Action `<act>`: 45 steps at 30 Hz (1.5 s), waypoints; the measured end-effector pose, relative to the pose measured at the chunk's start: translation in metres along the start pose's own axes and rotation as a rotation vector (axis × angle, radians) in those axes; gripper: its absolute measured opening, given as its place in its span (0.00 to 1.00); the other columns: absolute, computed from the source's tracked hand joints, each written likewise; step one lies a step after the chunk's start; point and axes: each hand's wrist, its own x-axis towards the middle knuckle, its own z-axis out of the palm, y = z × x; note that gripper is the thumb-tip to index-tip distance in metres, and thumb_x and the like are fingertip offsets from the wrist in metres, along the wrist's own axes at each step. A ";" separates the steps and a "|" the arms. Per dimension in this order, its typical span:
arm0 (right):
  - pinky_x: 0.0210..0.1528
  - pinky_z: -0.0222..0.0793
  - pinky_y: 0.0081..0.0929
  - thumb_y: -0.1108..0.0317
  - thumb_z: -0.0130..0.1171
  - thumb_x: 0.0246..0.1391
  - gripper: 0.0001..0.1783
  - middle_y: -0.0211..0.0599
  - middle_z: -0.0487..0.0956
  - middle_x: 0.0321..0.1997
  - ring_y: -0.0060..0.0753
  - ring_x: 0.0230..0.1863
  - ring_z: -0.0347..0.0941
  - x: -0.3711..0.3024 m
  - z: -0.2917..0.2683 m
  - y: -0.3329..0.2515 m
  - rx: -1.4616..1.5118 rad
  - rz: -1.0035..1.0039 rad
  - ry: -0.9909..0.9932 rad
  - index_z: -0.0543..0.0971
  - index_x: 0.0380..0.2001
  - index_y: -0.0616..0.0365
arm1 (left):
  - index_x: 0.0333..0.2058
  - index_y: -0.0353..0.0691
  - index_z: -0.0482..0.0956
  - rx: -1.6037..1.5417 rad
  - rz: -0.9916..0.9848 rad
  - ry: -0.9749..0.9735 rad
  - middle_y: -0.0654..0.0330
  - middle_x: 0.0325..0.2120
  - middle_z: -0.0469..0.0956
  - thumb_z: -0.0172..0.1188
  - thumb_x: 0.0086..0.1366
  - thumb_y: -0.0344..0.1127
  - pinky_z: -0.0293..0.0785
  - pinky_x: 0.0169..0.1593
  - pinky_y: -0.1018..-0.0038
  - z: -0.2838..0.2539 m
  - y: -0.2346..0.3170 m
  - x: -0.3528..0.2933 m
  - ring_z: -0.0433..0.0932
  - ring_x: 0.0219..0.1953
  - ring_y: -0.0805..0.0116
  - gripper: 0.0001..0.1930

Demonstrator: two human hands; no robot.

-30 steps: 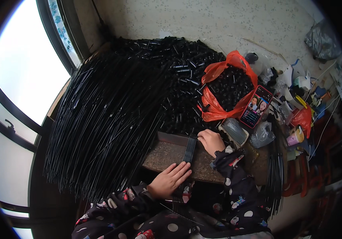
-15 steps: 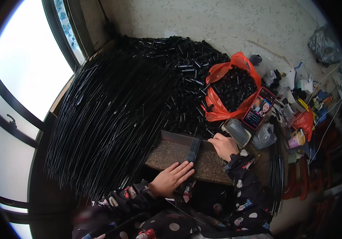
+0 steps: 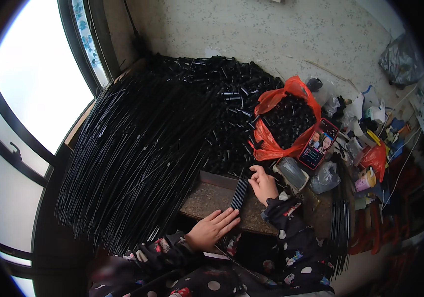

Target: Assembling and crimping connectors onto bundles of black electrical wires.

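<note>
At lower centre, left hand lies flat across black rods; at centre, right hand is curled, pinch indeterminable.

Bright window, speckled wall, perhaps wooden table

A bright window stands at left beside a pale speckled wall, while at right a red-edged phone shows two people on screen, near a crumpled clear bag, a purple-and-yellow cup and a small red bag, below a dark plastic bag.
</note>
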 end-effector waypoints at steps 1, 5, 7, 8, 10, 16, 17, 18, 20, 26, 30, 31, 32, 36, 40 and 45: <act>0.29 0.65 0.34 0.75 0.57 0.44 0.17 0.41 0.73 0.23 0.44 0.27 0.71 0.002 -0.002 -0.001 0.004 -0.007 -0.001 0.69 0.40 0.60 | 0.61 0.36 0.47 0.006 -0.005 0.001 0.52 0.63 0.45 0.53 0.48 0.39 0.41 0.64 0.62 -0.001 0.000 -0.002 0.43 0.66 0.60 0.41; 0.28 0.65 0.35 0.71 0.59 0.43 0.08 0.40 0.72 0.23 0.45 0.25 0.70 0.007 -0.056 0.018 -0.286 -0.217 0.414 0.76 0.29 0.59 | 0.61 0.36 0.48 0.051 -0.001 0.007 0.50 0.63 0.45 0.53 0.49 0.38 0.41 0.64 0.62 -0.002 0.002 -0.004 0.43 0.66 0.58 0.40; 0.31 0.66 0.36 0.70 0.60 0.42 0.04 0.39 0.71 0.25 0.45 0.29 0.70 0.001 -0.085 0.035 -0.528 0.051 0.246 0.77 0.22 0.58 | 0.61 0.36 0.48 0.052 -0.008 0.013 0.50 0.63 0.45 0.52 0.49 0.38 0.42 0.64 0.61 -0.002 0.003 -0.007 0.43 0.65 0.58 0.40; 0.31 0.66 0.36 0.70 0.60 0.42 0.04 0.39 0.71 0.25 0.45 0.29 0.70 -0.005 -0.094 0.042 -0.539 0.059 0.251 0.77 0.22 0.58 | 0.61 0.35 0.48 0.080 -0.005 0.015 0.50 0.63 0.45 0.52 0.49 0.37 0.42 0.64 0.61 -0.001 0.003 -0.006 0.43 0.65 0.58 0.39; 0.33 0.67 0.36 0.69 0.59 0.42 0.04 0.37 0.71 0.27 0.43 0.34 0.69 -0.011 -0.099 0.056 -0.643 -0.040 0.066 0.77 0.21 0.58 | 0.60 0.35 0.48 0.164 -0.020 -0.015 0.49 0.63 0.45 0.54 0.49 0.39 0.42 0.64 0.60 0.000 0.002 -0.004 0.43 0.65 0.57 0.41; 0.35 0.66 0.35 0.73 0.57 0.42 0.02 0.39 0.70 0.27 0.43 0.35 0.69 -0.013 -0.096 0.050 -0.736 -0.098 0.200 0.77 0.23 0.60 | 0.60 0.35 0.48 0.014 -0.024 0.045 0.49 0.62 0.45 0.58 0.45 0.46 0.42 0.63 0.60 0.005 0.013 -0.015 0.44 0.65 0.57 0.45; 0.35 0.66 0.35 0.74 0.56 0.43 0.03 0.39 0.70 0.27 0.43 0.34 0.69 -0.011 -0.095 0.041 -0.746 -0.130 0.210 0.76 0.23 0.60 | 0.60 0.35 0.48 0.011 -0.031 0.040 0.49 0.62 0.45 0.58 0.45 0.46 0.42 0.63 0.60 0.003 0.014 -0.015 0.44 0.65 0.57 0.45; 0.34 0.66 0.35 0.73 0.55 0.44 0.03 0.39 0.71 0.27 0.44 0.33 0.70 -0.011 -0.089 0.027 -0.600 -0.150 0.195 0.76 0.24 0.59 | 0.60 0.35 0.48 0.021 -0.034 0.019 0.49 0.62 0.45 0.58 0.45 0.46 0.42 0.63 0.60 0.000 0.016 -0.014 0.44 0.65 0.57 0.45; 0.32 0.66 0.36 0.74 0.52 0.46 0.05 0.40 0.72 0.29 0.48 0.31 0.71 -0.008 -0.063 0.008 -0.315 -0.265 0.112 0.76 0.27 0.58 | 0.60 0.35 0.49 0.032 -0.038 -0.006 0.49 0.62 0.46 0.57 0.46 0.46 0.42 0.63 0.60 -0.002 0.015 -0.014 0.44 0.65 0.56 0.45; 0.33 0.68 0.36 0.76 0.50 0.46 0.08 0.38 0.71 0.28 0.44 0.32 0.71 -0.016 -0.028 0.000 -0.386 -0.197 -0.071 0.77 0.29 0.58 | 0.60 0.35 0.49 0.101 -0.032 0.004 0.49 0.62 0.47 0.55 0.48 0.43 0.44 0.63 0.61 0.003 0.013 -0.011 0.46 0.65 0.56 0.42; 0.32 0.67 0.34 0.76 0.51 0.46 0.07 0.39 0.72 0.27 0.45 0.30 0.71 -0.022 -0.037 0.004 -0.351 -0.174 -0.062 0.78 0.29 0.59 | 0.60 0.35 0.49 0.054 -0.060 0.025 0.49 0.62 0.47 0.54 0.48 0.41 0.44 0.63 0.61 0.001 0.012 -0.011 0.46 0.65 0.56 0.41; 0.30 0.67 0.33 0.77 0.53 0.45 0.07 0.40 0.72 0.26 0.46 0.29 0.71 -0.024 -0.039 0.005 -0.341 -0.190 -0.041 0.78 0.29 0.60 | 0.60 0.35 0.48 0.056 -0.060 0.009 0.49 0.62 0.46 0.54 0.48 0.41 0.44 0.63 0.61 0.000 0.012 -0.011 0.46 0.65 0.56 0.42; 0.30 0.66 0.33 0.78 0.54 0.45 0.07 0.40 0.71 0.26 0.46 0.29 0.70 -0.025 -0.039 0.006 -0.343 -0.193 -0.030 0.78 0.29 0.60 | 0.60 0.35 0.48 0.052 -0.056 0.007 0.49 0.62 0.46 0.54 0.48 0.41 0.44 0.63 0.61 0.001 0.012 -0.010 0.46 0.65 0.56 0.42; 0.30 0.66 0.33 0.78 0.54 0.45 0.07 0.40 0.71 0.26 0.46 0.29 0.71 -0.027 -0.039 0.005 -0.346 -0.183 -0.016 0.78 0.29 0.60 | 0.61 0.35 0.48 0.074 -0.052 -0.041 0.49 0.62 0.46 0.55 0.47 0.42 0.43 0.63 0.61 0.001 0.010 -0.009 0.45 0.65 0.57 0.43; 0.30 0.67 0.33 0.78 0.54 0.44 0.07 0.40 0.72 0.26 0.45 0.29 0.71 -0.031 -0.044 0.006 -0.339 -0.183 -0.008 0.78 0.29 0.60 | 0.61 0.35 0.48 0.113 -0.037 -0.035 0.49 0.62 0.45 0.56 0.46 0.43 0.43 0.63 0.61 0.005 0.008 -0.009 0.44 0.65 0.57 0.44; 0.30 0.68 0.32 0.78 0.54 0.43 0.07 0.39 0.72 0.26 0.45 0.29 0.71 -0.029 -0.043 0.005 -0.362 -0.205 -0.008 0.78 0.29 0.60 | 0.61 0.35 0.48 0.091 -0.056 -0.040 0.49 0.62 0.46 0.56 0.46 0.43 0.43 0.63 0.61 0.003 0.010 -0.009 0.44 0.65 0.57 0.44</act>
